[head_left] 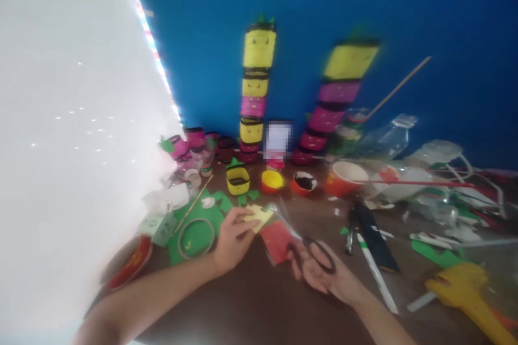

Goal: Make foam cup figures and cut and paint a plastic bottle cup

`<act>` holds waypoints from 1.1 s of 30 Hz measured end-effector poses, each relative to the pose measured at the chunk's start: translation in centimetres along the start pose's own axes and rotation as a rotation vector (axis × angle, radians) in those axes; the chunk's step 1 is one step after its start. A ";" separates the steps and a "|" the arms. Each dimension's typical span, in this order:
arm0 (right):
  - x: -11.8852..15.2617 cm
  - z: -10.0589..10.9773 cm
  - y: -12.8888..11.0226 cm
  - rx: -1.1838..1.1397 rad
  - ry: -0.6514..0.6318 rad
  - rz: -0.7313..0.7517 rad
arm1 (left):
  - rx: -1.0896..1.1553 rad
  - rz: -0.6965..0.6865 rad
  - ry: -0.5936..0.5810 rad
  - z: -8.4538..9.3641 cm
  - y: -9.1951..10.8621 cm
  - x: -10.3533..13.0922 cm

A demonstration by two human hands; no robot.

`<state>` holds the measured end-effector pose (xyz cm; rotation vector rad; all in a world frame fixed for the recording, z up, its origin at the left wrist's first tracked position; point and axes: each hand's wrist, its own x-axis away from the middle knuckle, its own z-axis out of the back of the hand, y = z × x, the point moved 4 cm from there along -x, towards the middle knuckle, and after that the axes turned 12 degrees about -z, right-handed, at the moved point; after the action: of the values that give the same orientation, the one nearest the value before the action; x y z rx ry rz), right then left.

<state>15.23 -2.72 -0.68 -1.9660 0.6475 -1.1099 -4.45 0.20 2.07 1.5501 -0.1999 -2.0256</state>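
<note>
My left hand (234, 240) pinches a small piece of pale yellow paper (260, 216) whose edge is cut into notches. In my right hand (319, 269) is a pair of scissors (319, 254) with black handles; the fingers are in and around the loops. The blades, blurred and apart, point up and left toward the yellow paper; whether they touch it I cannot tell. Flat on the brown table (226, 307) between my hands lies a red sheet (277, 241). A green sheet (176, 245) bearing a clear ring (196, 238) is left of my left hand.
Small painted cups stand behind my hands: a green-and-yellow one (238, 180), a yellow-filled one (272, 181) and a black-filled one (304, 183). Two tall stacks of painted containers (254, 102) rise by the blue wall (194, 38). Rightward are a marker (376, 272), a yellow glue gun (465, 285) and plastic bottles (399, 135).
</note>
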 end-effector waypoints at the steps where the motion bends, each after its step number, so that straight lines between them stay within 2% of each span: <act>1: -0.2 -0.2 0.2 0.011 -0.011 0.001 | -0.002 0.008 0.006 -0.1 0.0 -0.1; 4: -0.5 -1.2 0.5 0.059 -0.004 0.013 | -0.002 0.008 -0.020 -0.3 0.0 0.0; 7: -0.6 -2.0 0.7 0.065 0.012 0.049 | 0.035 -0.064 -0.092 -0.6 0.4 0.3; 10: -0.6 -2.0 0.6 0.059 0.042 0.085 | 0.073 -0.123 -0.150 -0.6 0.8 0.5; 13: -0.4 -1.9 0.3 0.084 0.073 0.079 | 0.073 -0.119 -0.186 -0.6 1.0 0.5; 20: -0.5 -2.0 0.2 0.137 0.043 0.085 | 0.061 -0.106 -0.137 -0.5 1.3 0.2; 29: -0.4 -2.1 0.3 0.116 0.027 0.070 | 0.086 -0.065 -0.124 -0.4 1.1 0.3; 33: -0.5 -2.2 0.3 0.139 0.029 0.068 | 0.079 -0.087 -0.150 -0.5 1.3 0.1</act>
<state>13.07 -3.31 -0.47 -1.7999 0.6309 -1.1135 -3.58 -0.85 2.44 1.4772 -0.2777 -2.2290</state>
